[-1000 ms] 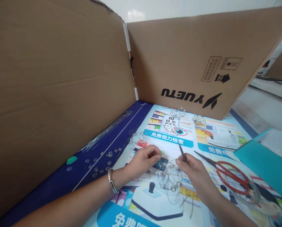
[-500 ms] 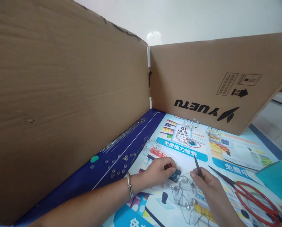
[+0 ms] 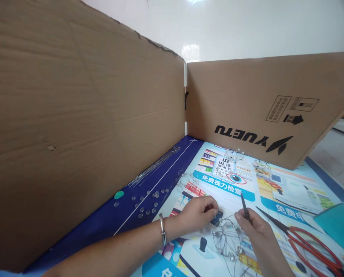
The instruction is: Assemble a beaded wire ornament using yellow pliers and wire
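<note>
My right hand (image 3: 257,227) grips slim dark tweezers (image 3: 244,206), their pointed end tilted up and away from me. Left of it, my left hand (image 3: 199,213) is closed in a pinch, with a silver bangle (image 3: 162,229) at the wrist. What its fingertips hold is too fine to make out. Between and just below both hands is a flower-shaped piece of bent wire with clear beads (image 3: 226,236); its wires reach close to the fingers of each hand. Red-handled scissors (image 3: 313,246) lie right of my right hand, blades pointing to the upper left.
Loose clear beads (image 3: 148,211) and a green disc (image 3: 119,194) lie on the blue strip, beside a bundle of straight wires (image 3: 154,167). More beaded wire pieces (image 3: 261,167) lie farther back. Cardboard walls (image 3: 238,96) stand behind and left. A teal sheet (image 3: 338,221) sits at right.
The whole view has shifted slightly, so everything sits a little lower and to the right. Both hands keep nearly the same pose, and the tweezers stay in my right hand.
</note>
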A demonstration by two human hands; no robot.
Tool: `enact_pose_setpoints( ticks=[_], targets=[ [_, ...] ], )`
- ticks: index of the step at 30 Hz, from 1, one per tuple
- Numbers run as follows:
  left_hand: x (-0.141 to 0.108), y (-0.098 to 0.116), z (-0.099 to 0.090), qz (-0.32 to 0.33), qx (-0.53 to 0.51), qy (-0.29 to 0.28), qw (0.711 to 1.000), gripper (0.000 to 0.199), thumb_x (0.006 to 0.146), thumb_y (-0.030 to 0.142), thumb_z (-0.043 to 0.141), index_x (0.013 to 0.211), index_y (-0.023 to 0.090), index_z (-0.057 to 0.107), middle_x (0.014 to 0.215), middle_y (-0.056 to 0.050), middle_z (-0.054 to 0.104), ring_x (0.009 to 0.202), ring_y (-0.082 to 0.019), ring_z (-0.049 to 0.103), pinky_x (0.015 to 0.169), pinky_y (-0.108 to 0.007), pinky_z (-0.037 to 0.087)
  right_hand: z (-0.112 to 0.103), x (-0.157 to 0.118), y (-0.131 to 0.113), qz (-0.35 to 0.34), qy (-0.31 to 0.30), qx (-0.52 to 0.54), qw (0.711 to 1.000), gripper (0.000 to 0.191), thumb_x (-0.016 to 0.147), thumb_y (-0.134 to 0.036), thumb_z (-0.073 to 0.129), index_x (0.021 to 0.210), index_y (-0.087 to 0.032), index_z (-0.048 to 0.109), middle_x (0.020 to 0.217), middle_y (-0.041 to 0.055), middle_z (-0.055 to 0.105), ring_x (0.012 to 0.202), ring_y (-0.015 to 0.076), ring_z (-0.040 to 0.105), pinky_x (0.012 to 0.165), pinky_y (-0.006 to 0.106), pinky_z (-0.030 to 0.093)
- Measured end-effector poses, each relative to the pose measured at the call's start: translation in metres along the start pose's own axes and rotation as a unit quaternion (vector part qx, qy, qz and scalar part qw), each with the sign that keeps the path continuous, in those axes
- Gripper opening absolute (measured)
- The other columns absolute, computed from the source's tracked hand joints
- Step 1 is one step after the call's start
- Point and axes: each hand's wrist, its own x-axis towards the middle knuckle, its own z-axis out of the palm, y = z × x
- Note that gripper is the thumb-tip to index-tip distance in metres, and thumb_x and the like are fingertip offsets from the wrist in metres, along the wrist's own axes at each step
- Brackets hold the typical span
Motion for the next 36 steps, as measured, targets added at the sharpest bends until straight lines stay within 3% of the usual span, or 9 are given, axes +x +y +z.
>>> enact_pose_setpoints(
  ticks=[6, 12, 18, 24, 36],
  targets=[
    [0.0007, -0.0003, 0.0003, 0.004, 0.003, -0.007, 1.0, 0.013, 0.077, 0.015, 0.048, 0.079, 0.016, 0.061, 0.071, 0.0, 0.062, 0.064, -0.012, 0.054, 0.057, -0.019, 0.04, 0.0004, -0.0011, -0.0025, -0.004, 0.022, 0.006, 1.0, 0.029, 0.073, -0.05, 0.055, 0.074, -0.021, 0.053, 0.062, -0.0021, 0.045, 0.061, 0.0148, 0.04, 0.055, 0.026, 0.032],
    [0.0015, -0.0004, 0.0018, -0.002, 0.002, -0.005, 1.0, 0.012, 0.077, 0.015, 0.048, 0.079, 0.016, 0.06, 0.07, 0.001, 0.06, 0.063, -0.012, 0.053, 0.056, -0.019, 0.039, -0.0003, -0.0016, -0.0053, -0.016, 0.005, -0.005, 1.0, 0.028, 0.076, -0.049, 0.053, 0.074, -0.021, 0.052, 0.063, -0.0028, 0.044, 0.062, 0.0145, 0.039, 0.057, 0.026, 0.032],
    [0.001, 0.0012, 0.0018, -0.007, -0.018, -0.003, 1.0, 0.012, 0.077, 0.016, 0.049, 0.079, 0.016, 0.06, 0.07, 0.0, 0.061, 0.063, -0.011, 0.052, 0.057, -0.019, 0.039, 0.003, -0.0011, -0.0028, -0.006, 0.047, 0.019, 0.999, 0.031, 0.07, -0.052, 0.057, 0.069, -0.021, 0.053, 0.059, -0.0036, 0.043, 0.058, 0.0139, 0.038, 0.055, 0.026, 0.031],
    [0.0025, 0.0008, 0.0014, -0.001, -0.064, 0.009, 0.998, 0.011, 0.077, 0.015, 0.049, 0.079, 0.015, 0.06, 0.068, 0.001, 0.057, 0.061, -0.011, 0.049, 0.055, -0.019, 0.037, -0.0006, -0.0006, -0.0036, 0.005, 0.004, 0.006, 1.0, 0.027, 0.075, -0.049, 0.053, 0.074, -0.022, 0.052, 0.066, -0.0022, 0.045, 0.064, 0.0148, 0.039, 0.058, 0.026, 0.031],
    [0.0038, 0.0005, 0.0003, -0.003, -0.072, 0.017, 0.997, 0.011, 0.078, 0.015, 0.048, 0.079, 0.015, 0.059, 0.07, 0.0, 0.057, 0.063, -0.011, 0.05, 0.056, -0.02, 0.037, -0.0016, 0.0001, -0.0038, 0.006, 0.0, -0.01, 1.0, 0.028, 0.075, -0.049, 0.053, 0.073, -0.022, 0.051, 0.064, -0.0024, 0.044, 0.062, 0.015, 0.039, 0.058, 0.027, 0.031]
  ],
)
